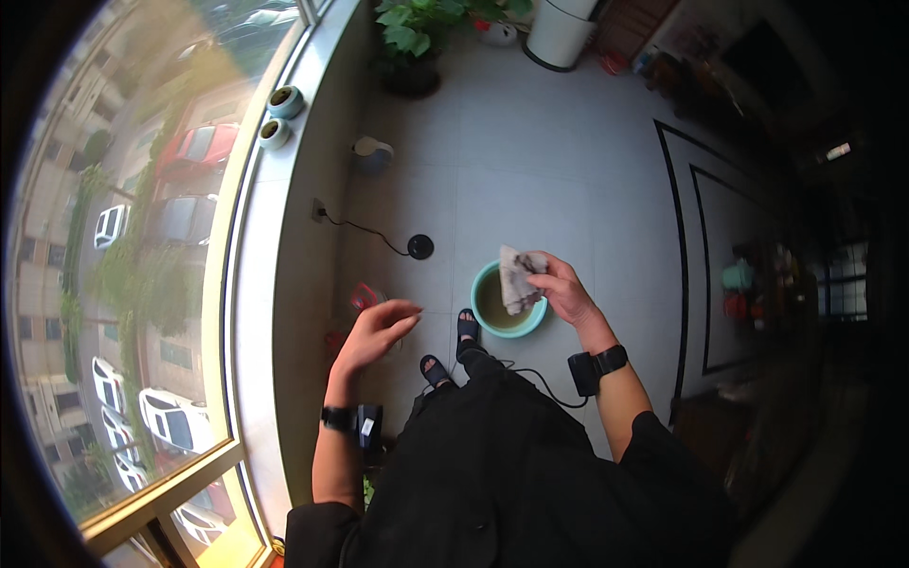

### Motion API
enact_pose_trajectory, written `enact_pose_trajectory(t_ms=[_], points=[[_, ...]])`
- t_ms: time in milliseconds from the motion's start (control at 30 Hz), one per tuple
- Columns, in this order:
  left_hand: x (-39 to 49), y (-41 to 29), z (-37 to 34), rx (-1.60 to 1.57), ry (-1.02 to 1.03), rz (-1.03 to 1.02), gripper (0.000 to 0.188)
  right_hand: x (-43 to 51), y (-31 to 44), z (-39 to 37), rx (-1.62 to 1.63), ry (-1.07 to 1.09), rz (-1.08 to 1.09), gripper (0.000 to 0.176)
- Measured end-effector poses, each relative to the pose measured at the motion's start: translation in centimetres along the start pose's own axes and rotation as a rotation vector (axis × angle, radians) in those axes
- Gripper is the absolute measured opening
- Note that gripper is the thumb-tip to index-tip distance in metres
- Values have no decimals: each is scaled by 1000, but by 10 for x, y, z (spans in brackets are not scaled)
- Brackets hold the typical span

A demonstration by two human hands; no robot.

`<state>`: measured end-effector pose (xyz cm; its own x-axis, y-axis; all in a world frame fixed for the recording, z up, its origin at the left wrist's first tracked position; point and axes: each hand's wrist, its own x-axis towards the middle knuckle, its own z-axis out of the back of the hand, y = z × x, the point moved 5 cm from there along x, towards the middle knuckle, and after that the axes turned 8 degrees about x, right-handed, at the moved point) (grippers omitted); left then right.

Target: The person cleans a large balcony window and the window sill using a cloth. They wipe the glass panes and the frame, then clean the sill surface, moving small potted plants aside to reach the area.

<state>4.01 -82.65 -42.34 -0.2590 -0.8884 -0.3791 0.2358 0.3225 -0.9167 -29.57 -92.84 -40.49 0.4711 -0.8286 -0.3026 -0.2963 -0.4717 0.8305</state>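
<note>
My right hand grips a crumpled, whitish cloth with dark stains. Below the cloth, a turquoise plastic basin stands on the tiled floor, with murky brownish water inside. The cloth hides part of the basin's far right side. My left hand holds nothing; its thumb and fingers are apart in the air, left of the basin. Behind that hand, a red and clear object near the wall is partly covered, so its kind is unclear.
Along the left runs a white windowsill with two small pots. A cord crosses the floor from a wall socket to a round black base. A blue-and-white kettle-like container and a potted plant stand farther off.
</note>
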Motion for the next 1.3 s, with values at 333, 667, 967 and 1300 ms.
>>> enact_pose_trajectory(t_ms=[333, 667, 967, 1300], points=[[99, -119, -13, -365, -249, -226, 40, 90, 73, -101, -445, 139, 336, 38], [167, -62, 37, -717, -136, 35, 28, 174, 41, -53, -468, -72, 238, 29], [229, -63, 115, -1218, -45, -103, 34, 206, 102, -123, -1142, 77, 675, 72], [277, -117, 146, -893, -118, -62, 27, 272, 125, -148, -1256, 40, 741, 59]])
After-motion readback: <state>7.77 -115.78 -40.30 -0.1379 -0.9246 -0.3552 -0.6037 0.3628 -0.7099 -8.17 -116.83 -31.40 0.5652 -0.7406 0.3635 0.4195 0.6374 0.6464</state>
